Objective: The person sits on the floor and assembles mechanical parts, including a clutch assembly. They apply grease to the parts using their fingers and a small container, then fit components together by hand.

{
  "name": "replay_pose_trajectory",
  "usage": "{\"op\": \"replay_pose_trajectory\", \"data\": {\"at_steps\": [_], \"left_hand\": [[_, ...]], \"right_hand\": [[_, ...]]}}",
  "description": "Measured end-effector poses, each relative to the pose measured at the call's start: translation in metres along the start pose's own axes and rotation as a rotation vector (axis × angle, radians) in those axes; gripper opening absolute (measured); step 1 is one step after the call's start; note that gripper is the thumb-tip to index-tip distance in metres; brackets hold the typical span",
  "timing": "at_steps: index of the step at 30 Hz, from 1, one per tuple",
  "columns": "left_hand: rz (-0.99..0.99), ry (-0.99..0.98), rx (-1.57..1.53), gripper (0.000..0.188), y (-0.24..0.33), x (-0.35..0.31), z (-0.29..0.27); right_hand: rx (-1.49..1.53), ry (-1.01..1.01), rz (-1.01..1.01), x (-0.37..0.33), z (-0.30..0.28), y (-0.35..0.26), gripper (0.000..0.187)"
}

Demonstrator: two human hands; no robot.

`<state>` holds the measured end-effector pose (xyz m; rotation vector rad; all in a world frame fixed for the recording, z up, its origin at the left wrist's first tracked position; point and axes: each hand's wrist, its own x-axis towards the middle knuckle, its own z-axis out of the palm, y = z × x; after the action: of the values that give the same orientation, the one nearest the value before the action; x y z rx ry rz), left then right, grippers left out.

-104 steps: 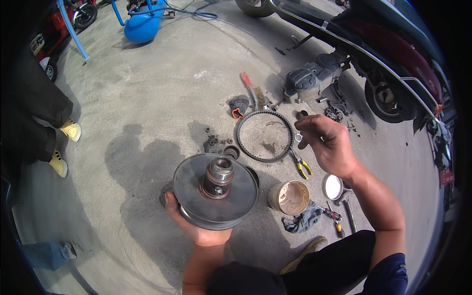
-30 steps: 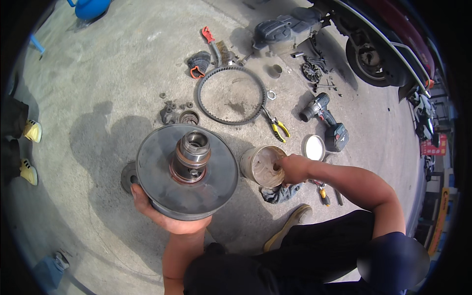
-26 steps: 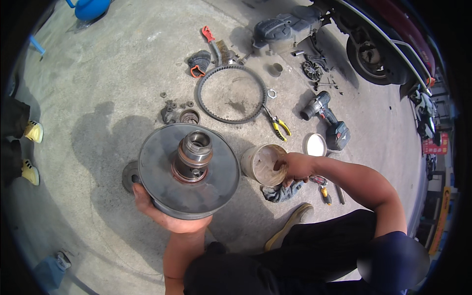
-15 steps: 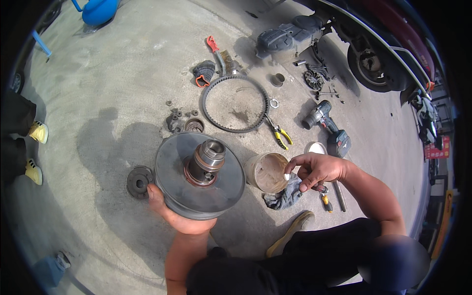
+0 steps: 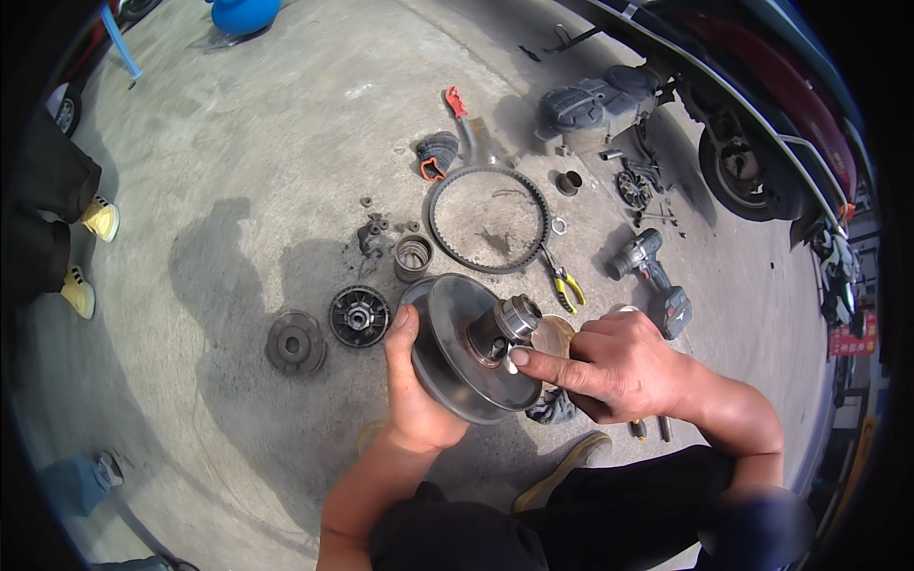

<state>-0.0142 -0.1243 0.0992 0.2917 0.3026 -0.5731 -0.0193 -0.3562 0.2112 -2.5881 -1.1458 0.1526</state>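
Observation:
Over the ground I hold a grey, double-disc belt pulley [image 5: 440, 333] in my left hand [image 5: 419, 411], its thumb on the rear disc and its palm below. The pulley is tilted, with its metal hub [image 5: 505, 326] pointing right. My right hand [image 5: 614, 371] has the index finger stretched out and the other fingers curled. A blob of white grease [image 5: 512, 362] sits at that fingertip, against the hub's base. Behind the right hand, a round tub [image 5: 552, 335] is partly hidden. A dark rag [image 5: 552, 407] lies beneath the pulley's right edge.
Left of the pulley lie a ribbed round part [image 5: 360, 317] and a flat disc [image 5: 296, 344]. Beyond are a coil spring [image 5: 413, 255], toothed belt [image 5: 434, 214], yellow-handled pliers [image 5: 568, 288] and cordless drill [image 5: 657, 276]. A scooter wheel [image 5: 738, 171] stands far right; another person's shoe [image 5: 100, 219] is left.
My right hand has moved from beside the tub to the hub, bringing the white grease against it. My left hand has tipped the pulley to the right, uncovering the ribbed part.

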Motion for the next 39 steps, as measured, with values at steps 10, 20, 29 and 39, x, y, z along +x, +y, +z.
{"op": "replay_pose_trajectory", "data": {"at_steps": [10, 20, 29, 39], "left_hand": [[-0.062, 0.0, -0.005, 0.076, 0.0, -0.001, 0.011], [-0.139, 0.056, -0.018, 0.077, -0.002, 0.005, 0.0], [-0.138, -0.027, -0.018, 0.065, -0.004, 0.003, 0.006], [-0.206, -0.004, -0.046, 0.065, -0.007, 0.005, 0.006]], "right_hand": [[-0.244, -0.053, -0.055, 0.001, 0.007, 0.005, 0.072], [-0.668, 0.047, -0.251, 0.011, -0.01, 0.003, 0.062], [-0.682, 0.06, -0.395, 0.016, -0.016, -0.004, 0.037], [-0.768, -0.013, -0.416, 0.021, -0.031, -0.013, 0.045]]}}
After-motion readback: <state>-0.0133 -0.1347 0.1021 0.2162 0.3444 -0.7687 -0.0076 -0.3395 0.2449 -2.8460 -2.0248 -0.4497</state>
